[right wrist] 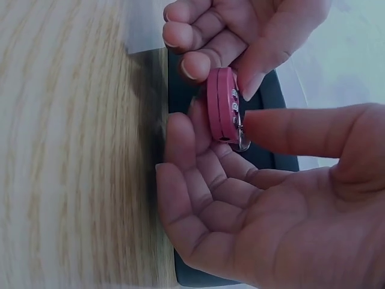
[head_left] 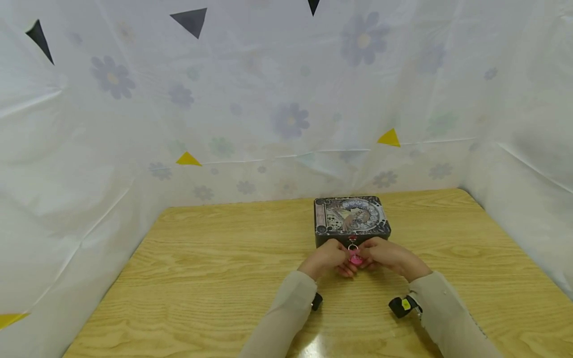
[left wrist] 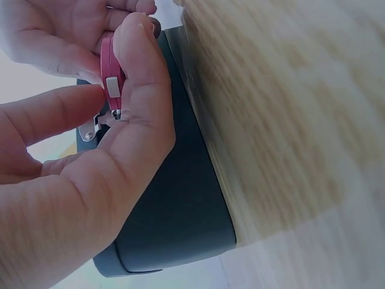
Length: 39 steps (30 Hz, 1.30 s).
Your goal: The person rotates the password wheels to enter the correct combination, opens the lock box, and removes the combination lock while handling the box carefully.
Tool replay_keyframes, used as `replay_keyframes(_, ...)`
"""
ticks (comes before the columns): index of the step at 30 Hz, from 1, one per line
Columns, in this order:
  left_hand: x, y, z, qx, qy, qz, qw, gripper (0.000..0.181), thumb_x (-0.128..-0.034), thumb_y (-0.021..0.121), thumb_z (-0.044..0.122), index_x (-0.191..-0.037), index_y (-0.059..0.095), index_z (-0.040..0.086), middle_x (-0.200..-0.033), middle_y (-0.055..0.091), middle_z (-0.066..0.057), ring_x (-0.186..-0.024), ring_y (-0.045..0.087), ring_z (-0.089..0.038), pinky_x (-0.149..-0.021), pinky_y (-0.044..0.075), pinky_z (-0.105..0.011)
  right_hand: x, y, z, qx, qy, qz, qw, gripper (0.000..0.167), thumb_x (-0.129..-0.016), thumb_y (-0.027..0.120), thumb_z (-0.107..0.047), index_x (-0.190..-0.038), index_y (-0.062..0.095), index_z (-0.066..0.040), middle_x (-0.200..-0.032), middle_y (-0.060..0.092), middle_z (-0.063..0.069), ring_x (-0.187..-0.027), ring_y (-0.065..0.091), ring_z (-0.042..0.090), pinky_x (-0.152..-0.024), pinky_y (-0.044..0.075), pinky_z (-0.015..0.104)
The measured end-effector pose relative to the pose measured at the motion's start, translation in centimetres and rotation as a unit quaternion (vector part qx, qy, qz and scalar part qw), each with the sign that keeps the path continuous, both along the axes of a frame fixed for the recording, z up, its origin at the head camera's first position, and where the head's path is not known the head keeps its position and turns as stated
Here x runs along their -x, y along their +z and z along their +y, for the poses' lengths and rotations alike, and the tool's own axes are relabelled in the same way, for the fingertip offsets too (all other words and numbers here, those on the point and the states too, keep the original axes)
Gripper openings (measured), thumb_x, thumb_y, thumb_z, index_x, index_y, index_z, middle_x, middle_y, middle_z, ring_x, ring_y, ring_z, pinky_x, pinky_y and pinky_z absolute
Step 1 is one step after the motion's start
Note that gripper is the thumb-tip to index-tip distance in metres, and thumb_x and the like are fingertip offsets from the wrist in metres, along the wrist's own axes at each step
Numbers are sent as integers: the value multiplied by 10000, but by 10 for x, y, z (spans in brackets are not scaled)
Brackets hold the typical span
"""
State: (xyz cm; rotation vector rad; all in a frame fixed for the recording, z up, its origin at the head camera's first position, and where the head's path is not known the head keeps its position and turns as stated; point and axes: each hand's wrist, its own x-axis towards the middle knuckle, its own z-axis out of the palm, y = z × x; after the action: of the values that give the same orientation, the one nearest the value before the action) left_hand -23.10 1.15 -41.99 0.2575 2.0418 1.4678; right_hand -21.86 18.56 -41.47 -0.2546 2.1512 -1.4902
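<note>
A pink combination padlock point(head_left: 356, 258) hangs by its metal shackle point(head_left: 353, 247) at the front of a dark tin box point(head_left: 351, 216) with a printed lid. In the right wrist view, number dials point(right wrist: 235, 106) line one face of the padlock. My left hand point(head_left: 328, 257) pinches it from the left between thumb and forefinger. From the other side my right hand point(head_left: 389, 254) holds it, the thumb near the dials and shackle, other fingers curled beneath. A silver hasp point(left wrist: 88, 130) shows beside the padlock in the left wrist view.
The box stands on a wood-grain table point(head_left: 215, 268), towards its back edge. White flowered sheeting point(head_left: 250, 124) encloses the table at the back and sides. Black wrist-worn devices point(head_left: 401, 306) sit under both sleeves.
</note>
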Motion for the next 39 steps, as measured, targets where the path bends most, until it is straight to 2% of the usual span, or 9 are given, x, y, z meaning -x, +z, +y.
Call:
replay_keyframes(4,1,-2,0,-30,26,-99,9999,280,-985,450,32,-881,663,-116,-778,695,-217,-610,659,-213,-629,586,-332,0,-1,0,36,-59,-93,9999,306,-979,392,-42,-1130,541,179,-877,668,90,-804,653,187,-723,545,333)
replay_keyframes(9,2,-3,0,-112,-4,-311,9995,291,-995,463,65,-875,668,-103,-771,696,-206,-564,615,-163,-617,583,-320,0,-2,0,15,-106,-82,9999,301,-984,383,-33,-1128,538,180,-869,675,107,-790,662,199,-724,555,346)
replay_keyframes(16,1,-2,-1,-44,-97,-486,9988,303,-1005,472,106,-917,675,-102,-826,702,-227,-587,632,-168,-638,586,-330,1,-1,0,-48,-84,-32,9999,304,-977,384,-20,-1129,540,191,-855,673,101,-789,669,215,-714,557,343)
replay_keyframes(22,4,-3,0,-100,-180,-594,9980,278,-995,464,69,-911,670,-97,-818,704,-213,-568,613,-140,-628,581,-299,-1,3,0,-46,-44,-28,10000,304,-971,386,-7,-1126,537,207,-861,674,97,-783,669,206,-709,558,331)
replay_keyframes(26,5,-4,0,-91,-228,-594,9979,250,-987,472,53,-911,668,-82,-813,705,-198,-581,615,-140,-634,578,-293,-1,3,-1,-36,-75,-49,10000,303,-966,385,2,-1124,538,209,-868,674,99,-778,667,196,-713,562,330)
replay_keyframes(33,5,-4,0,33,-109,-554,9984,346,-1016,470,177,-890,681,-66,-786,706,-177,-569,619,-148,-618,580,-310,0,2,-1,-84,-117,-29,9999,298,-947,402,2,-1110,569,188,-788,670,60,-752,657,173,-678,545,303)
replay_keyframes(39,5,-5,0,96,-102,-558,9983,353,-1017,470,177,-881,677,-75,-778,703,-187,-562,618,-150,-619,583,-320,-1,4,-1,-91,-92,-28,9999,301,-956,406,-5,-1117,569,190,-807,664,74,-764,654,183,-698,543,325)
